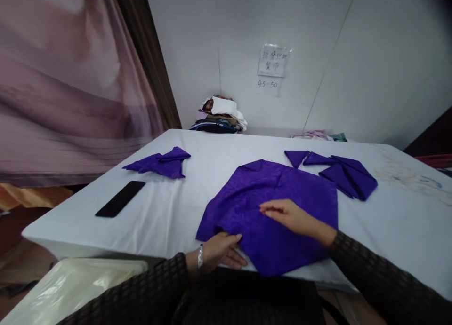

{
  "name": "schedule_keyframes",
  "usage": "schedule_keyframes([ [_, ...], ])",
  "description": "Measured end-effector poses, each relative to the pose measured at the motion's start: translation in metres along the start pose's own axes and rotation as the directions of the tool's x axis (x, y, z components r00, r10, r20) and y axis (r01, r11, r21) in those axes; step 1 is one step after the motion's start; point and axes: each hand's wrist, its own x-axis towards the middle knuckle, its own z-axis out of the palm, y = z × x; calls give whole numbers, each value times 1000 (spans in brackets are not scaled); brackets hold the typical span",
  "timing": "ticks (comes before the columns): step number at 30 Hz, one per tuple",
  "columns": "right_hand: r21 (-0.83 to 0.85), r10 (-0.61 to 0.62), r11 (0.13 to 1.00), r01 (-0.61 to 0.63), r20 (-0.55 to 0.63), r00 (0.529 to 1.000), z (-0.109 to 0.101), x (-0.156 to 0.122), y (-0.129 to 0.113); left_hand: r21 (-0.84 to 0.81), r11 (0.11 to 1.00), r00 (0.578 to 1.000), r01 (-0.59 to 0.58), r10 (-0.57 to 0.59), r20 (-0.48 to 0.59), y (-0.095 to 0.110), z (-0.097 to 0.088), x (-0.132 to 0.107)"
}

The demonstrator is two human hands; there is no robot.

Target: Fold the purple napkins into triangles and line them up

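Note:
A purple cloth napkin (282, 184) is spread on the white-covered table in front of me, with soft wrinkles and its near corner at the table's front edge. My left hand (224, 250) is at its near left edge, thumb against the fabric and fingers stretched out and apart. Over the middle of the cloth, my right hand (286, 215) has its fingers extended and slightly bent, with nothing visible in them. Whether its side touches the fabric I cannot tell. Folded purple napkins (353, 174) lie beyond the spread one at the right.
A crumpled purple cloth (164, 164) and a black flat phone-like slab (120, 199) are at the left of the table (158, 221). Stacked clothes (221, 115) stand behind it by the wall. A pale plastic-covered seat (81, 287) is at lower left.

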Motion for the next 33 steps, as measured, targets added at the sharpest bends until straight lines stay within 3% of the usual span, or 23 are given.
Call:
schedule_keyframes([
  [3, -59, 64, 995, -75, -174, 983, -10, -53, 21, 274, 961, 983, 41, -88, 159, 21, -2, -16],
  [5, -57, 108, 988, -142, -391, 914, -29, -80, 36, 395, 919, 971, -10, -85, 222, 42, -5, -22],
  [6, -56, 128, 982, -180, -505, 854, -40, -91, 45, 432, 900, 975, -55, -44, 216, 53, -7, -22],
  [9, -53, 171, 950, -309, -740, 651, -74, -117, 74, 596, 779, 977, -195, 207, 49, 88, -23, -2],
  [10, -51, 179, 937, -345, -777, 603, -84, -123, 83, 691, 690, 945, -217, 327, -30, 98, -30, 11],
  [11, -61, 187, 921, -384, -797, 574, -92, -127, 92, 796, 568, 884, -210, 458, -94, 107, -38, 26],
  [13, -157, 187, 864, -478, -781, 595, -102, -130, 105, 934, 354, 765, -54, 616, -189, 120, -52, 60],
  [14, -246, 180, 815, -524, -753, 633, -104, -129, 110, 953, 300, 736, 38, 637, -230, 123, -57, 77],
  [17, -519, 159, 617, -592, -654, 740, -103, -116, 120, 952, 222, 714, 210, 630, -304, 127, -62, 119],
  [20, -624, 165, 509, -593, -605, 779, -99, -96, 124, 940, 208, 705, 271, 622, -341, 127, -56, 142],
  [24, -611, 187, 582, -537, -542, 819, -101, -63, 128, 935, 211, 695, 286, 626, -354, 134, -63, 144],
  [26, -570, 160, 654, -496, -537, 828, -105, -40, 127, 916, 244, 641, 319, 656, -398, 142, -80, 136],
  [29, -456, 105, 776, -435, -587, 803, -108, 5, 123, 840, 365, 515, 401, 669, -536, 153, -117, 121],
  [31, -352, 105, 843, -406, -633, 767, -105, 36, 119, 792, 429, 485, 435, 629, -607, 156, -139, 110],
  [33, -254, 139, 889, -382, -645, 751, -99, 58, 116, 769, 459, 489, 445, 594, -638, 154, -156, 100],
])
